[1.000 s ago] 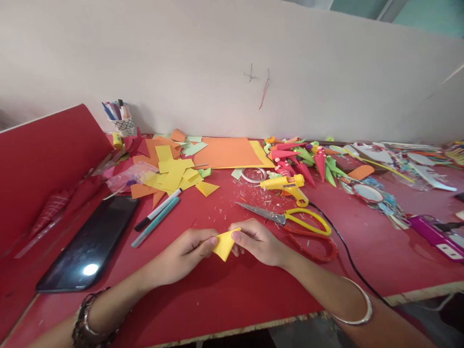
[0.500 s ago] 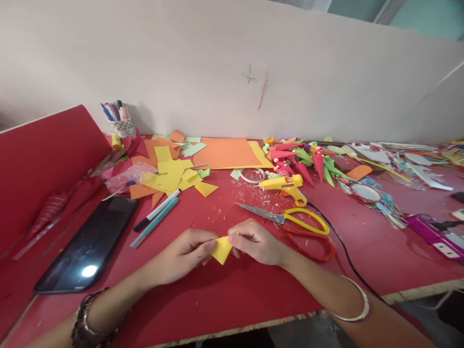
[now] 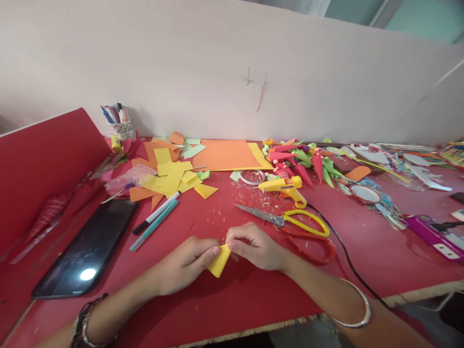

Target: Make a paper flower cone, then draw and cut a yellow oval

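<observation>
A small piece of yellow paper (image 3: 219, 263), curled toward a cone shape, is held between both hands above the red table. My left hand (image 3: 188, 263) pinches its left edge between thumb and fingers. At the upper right corner, my right hand (image 3: 255, 246) grips the paper with thumb and forefinger; its other fingertips are partly hidden. Just beyond the right hand lie scissors (image 3: 286, 220) with one yellow and one red handle. A yellow glue gun (image 3: 284, 186) rests behind the scissors, its black cord running right.
Yellow paper scraps (image 3: 174, 176) and two markers (image 3: 155, 217) lie at the left, near a black phone (image 3: 87, 249). Several paper cones (image 3: 300, 159) are heaped at the back. A purple power strip (image 3: 433, 237) sits at the right. A pen cup (image 3: 123, 128) stands against the wall.
Both hands have shifted slightly, and the yellow paper now hangs lower and looks narrower and more curled between them. Objects on the table stay in place.
</observation>
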Action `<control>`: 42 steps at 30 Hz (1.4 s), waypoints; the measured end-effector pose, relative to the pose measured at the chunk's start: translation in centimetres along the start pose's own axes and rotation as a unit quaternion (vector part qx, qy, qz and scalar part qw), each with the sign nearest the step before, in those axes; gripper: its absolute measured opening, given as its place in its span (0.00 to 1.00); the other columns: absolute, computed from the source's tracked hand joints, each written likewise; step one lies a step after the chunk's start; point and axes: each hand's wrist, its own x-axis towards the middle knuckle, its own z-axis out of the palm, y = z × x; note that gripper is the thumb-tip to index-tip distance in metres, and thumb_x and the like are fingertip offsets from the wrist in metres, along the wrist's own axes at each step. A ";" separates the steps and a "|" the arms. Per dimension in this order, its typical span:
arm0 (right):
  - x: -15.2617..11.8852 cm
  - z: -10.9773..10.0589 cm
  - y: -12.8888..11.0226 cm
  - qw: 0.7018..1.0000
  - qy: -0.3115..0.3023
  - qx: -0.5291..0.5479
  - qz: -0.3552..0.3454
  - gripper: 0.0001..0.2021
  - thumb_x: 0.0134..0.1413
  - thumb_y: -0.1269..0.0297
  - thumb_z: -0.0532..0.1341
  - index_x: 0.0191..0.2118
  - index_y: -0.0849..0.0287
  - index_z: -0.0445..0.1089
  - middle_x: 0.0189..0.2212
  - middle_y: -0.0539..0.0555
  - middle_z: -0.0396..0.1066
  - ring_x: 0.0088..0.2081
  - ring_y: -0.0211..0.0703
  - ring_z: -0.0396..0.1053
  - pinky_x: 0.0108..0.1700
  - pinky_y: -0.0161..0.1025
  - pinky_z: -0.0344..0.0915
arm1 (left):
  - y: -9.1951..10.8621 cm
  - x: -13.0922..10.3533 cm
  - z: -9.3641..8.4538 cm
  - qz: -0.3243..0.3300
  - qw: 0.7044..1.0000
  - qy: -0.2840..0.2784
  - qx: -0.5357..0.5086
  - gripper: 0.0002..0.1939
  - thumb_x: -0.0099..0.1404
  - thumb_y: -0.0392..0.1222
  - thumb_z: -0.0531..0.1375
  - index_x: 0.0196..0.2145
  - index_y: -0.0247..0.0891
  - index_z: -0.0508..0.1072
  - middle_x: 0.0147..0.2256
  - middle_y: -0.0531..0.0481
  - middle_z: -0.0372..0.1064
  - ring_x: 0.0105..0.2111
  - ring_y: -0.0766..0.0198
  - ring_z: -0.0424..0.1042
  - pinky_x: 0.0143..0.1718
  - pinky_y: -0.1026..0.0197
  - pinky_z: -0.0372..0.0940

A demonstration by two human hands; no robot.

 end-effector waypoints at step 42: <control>0.2 1.2 0.2 0.998 0.023 -0.044 0.050 0.17 0.58 0.62 0.51 0.20 0.61 0.56 0.16 0.45 0.58 0.20 0.29 0.58 0.25 0.27 0.53 | -0.3 0.0 1.6 -0.051 0.988 0.069 0.131 0.11 0.65 0.43 0.38 0.27 0.41 0.51 0.19 0.58 0.53 0.17 0.69 0.50 0.19 0.65 0.45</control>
